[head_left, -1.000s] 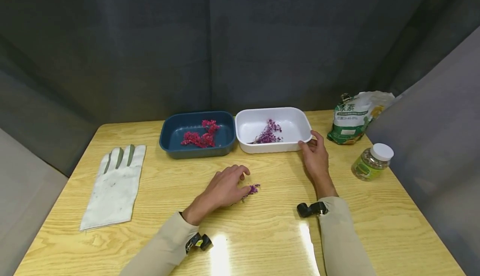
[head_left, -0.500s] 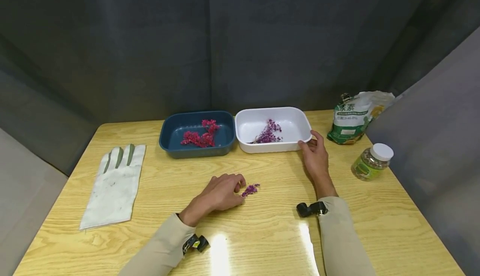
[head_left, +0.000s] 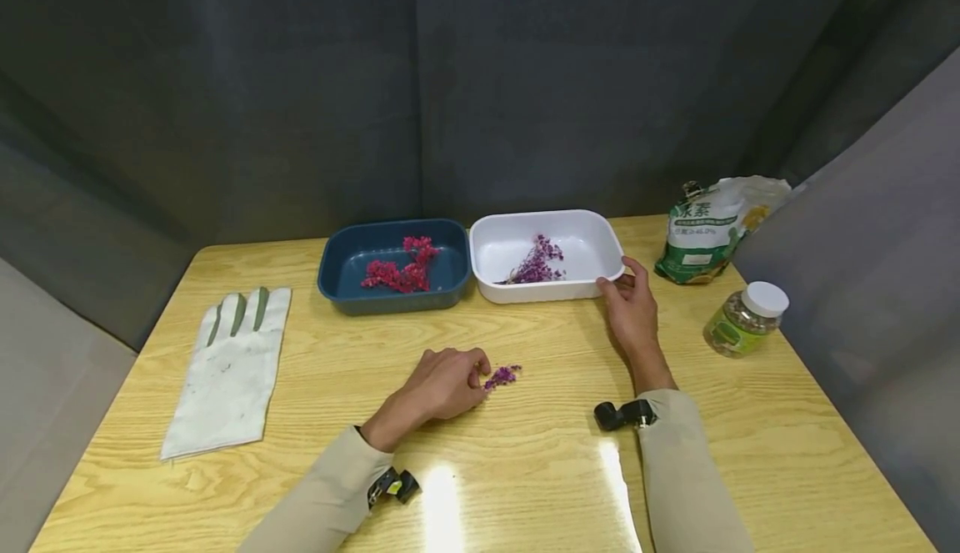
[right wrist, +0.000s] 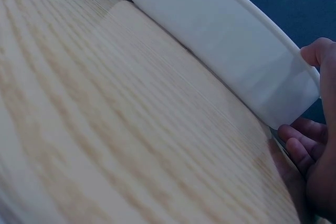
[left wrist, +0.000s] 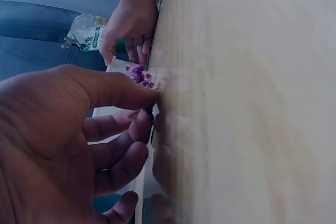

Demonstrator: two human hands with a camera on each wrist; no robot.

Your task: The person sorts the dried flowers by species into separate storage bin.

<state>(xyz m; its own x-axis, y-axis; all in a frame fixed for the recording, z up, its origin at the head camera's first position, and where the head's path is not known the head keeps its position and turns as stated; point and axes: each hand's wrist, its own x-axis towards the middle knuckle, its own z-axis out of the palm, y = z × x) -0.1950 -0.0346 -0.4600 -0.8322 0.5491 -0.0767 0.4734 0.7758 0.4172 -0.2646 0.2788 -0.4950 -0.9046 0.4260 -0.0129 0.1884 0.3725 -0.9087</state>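
Note:
My left hand (head_left: 442, 384) is over the middle of the table, its thumb and fingertips pinching the stem end of a small sprig of purple dried flowers (head_left: 501, 377). In the left wrist view the purple blossoms (left wrist: 138, 75) stick out past the thumb, close to the wood. My right hand (head_left: 632, 313) grips the near right corner of a white plastic basin (head_left: 547, 292), thumb on the rim (right wrist: 294, 51) and fingers curled low at its end. Inside that basin lies another purple flower bunch (head_left: 537, 263).
A dark blue basin (head_left: 397, 303) with pink dried flowers (head_left: 405, 273) stands against the white one's left side. At the left lies a white work glove (head_left: 225, 382). A green-and-white bag (head_left: 701, 240) and a white-lidded jar (head_left: 744, 321) stand at the right.
My left hand has drawn back slightly toward the sprig's stem end, baring more of the blossoms, and its fingertips have closed together. The right hand stays at the basin's corner.

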